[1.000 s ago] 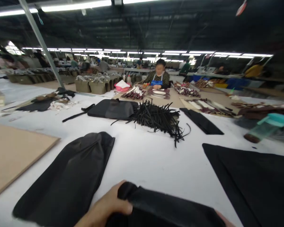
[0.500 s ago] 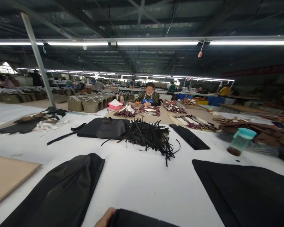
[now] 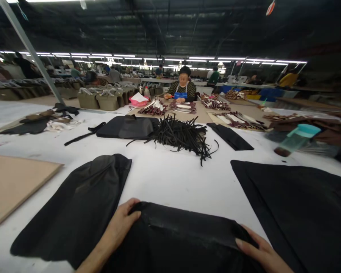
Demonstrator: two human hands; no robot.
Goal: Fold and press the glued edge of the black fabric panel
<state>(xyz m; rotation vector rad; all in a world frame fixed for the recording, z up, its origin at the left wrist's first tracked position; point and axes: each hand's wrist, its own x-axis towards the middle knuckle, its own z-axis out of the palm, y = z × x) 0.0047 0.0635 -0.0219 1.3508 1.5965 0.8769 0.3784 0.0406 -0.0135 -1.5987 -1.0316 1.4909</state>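
A black piece of sheet material, leather or coated fabric, lies in front of me with a folded-looking upper edge. My left hand grips its upper left corner between thumb and fingers. At the upper right corner, my right hand has its thumb on top and its fingers around the edge. Left of my left hand rests a black panel stack with a creased top. Another stack of black panels lies to the right. Farther back is a tangled heap of thin black strips.
The white table also bears a tan board at left, a flat black pad, a narrow black panel and a teal-lidded bottle. Across the table sits a co-worker behind bundled maroon strips. Olive bags stand at left.
The view has tilted downward, so the table appears higher. More of the black piece and my left hand now show, and my right hand has come into view on its right corner.
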